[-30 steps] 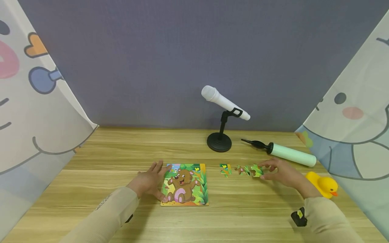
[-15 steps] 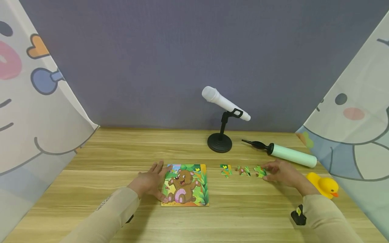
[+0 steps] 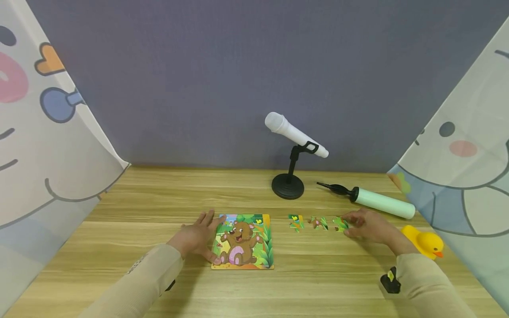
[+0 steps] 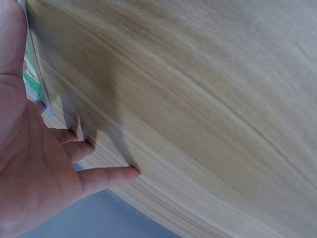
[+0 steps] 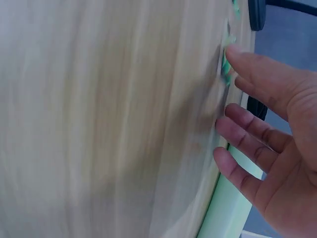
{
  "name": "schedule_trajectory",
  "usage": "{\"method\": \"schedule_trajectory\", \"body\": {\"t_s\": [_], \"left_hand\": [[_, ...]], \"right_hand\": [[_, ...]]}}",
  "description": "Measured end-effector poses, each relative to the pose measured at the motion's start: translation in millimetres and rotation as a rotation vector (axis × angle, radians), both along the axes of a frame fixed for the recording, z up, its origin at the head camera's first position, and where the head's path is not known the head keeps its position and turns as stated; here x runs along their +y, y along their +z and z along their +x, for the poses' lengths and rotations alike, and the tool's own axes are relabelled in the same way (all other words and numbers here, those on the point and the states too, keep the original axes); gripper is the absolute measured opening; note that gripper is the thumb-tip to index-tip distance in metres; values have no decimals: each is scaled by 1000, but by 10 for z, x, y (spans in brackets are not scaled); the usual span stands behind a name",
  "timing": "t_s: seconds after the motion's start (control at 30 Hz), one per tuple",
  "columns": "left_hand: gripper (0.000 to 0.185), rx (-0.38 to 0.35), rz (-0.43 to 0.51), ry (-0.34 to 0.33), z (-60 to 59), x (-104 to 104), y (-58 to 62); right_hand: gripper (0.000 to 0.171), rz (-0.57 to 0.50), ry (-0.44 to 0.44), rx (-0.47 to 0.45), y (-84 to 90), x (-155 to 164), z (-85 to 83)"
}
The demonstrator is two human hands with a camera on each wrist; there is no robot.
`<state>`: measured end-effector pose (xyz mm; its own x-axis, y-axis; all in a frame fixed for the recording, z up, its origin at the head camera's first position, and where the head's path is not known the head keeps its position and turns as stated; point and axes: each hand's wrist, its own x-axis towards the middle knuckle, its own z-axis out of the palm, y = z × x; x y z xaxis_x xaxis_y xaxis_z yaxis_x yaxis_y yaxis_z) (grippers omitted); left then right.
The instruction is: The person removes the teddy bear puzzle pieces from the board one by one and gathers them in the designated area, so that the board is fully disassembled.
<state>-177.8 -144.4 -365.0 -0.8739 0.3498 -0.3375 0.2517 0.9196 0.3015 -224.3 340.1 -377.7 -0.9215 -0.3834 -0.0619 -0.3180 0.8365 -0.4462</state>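
Across the wood-grained table (image 3: 310,291), as found: one square bear-picture board (image 3: 243,245), flat, left of centre; left hand (image 3: 194,238) along its left side, fingers straight and spread, thumb on the lower corner, likely to keep it from sliding. To its right, three loose puzzle pieces in a row, spaced presumably so each shows separately: left piece (image 3: 296,223), middle piece (image 3: 317,223), right piece (image 3: 340,224). Right hand (image 3: 371,228) at the last, thumb and index finger apart about its right end, leaving most of the print uncovered; whether they pinch or merely touch, I cannot tell. Behind: one white microphone (image 3: 293,132) tilted on a black stand (image 3: 288,186); one pale-green pump (image 3: 383,203). Beside the right forearm: one yellow duck (image 3: 428,243).
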Motion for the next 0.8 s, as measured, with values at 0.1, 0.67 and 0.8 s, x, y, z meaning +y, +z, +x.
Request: {"method": "schedule_trajectory", "body": {"t_s": [0.1,0.67,0.8], "left_hand": [[123,0,-2,-1,-2,-3,-5],[122,5,-2,-1,-3,-12,-3],[122,9,-3,-4,1,-6,1]], "right_hand": [[45,-3,5,31,26,-99,23],[35,-242,145,64,-31,-1112,127],[36,-322,127,20,-66,-1372,151]]}}
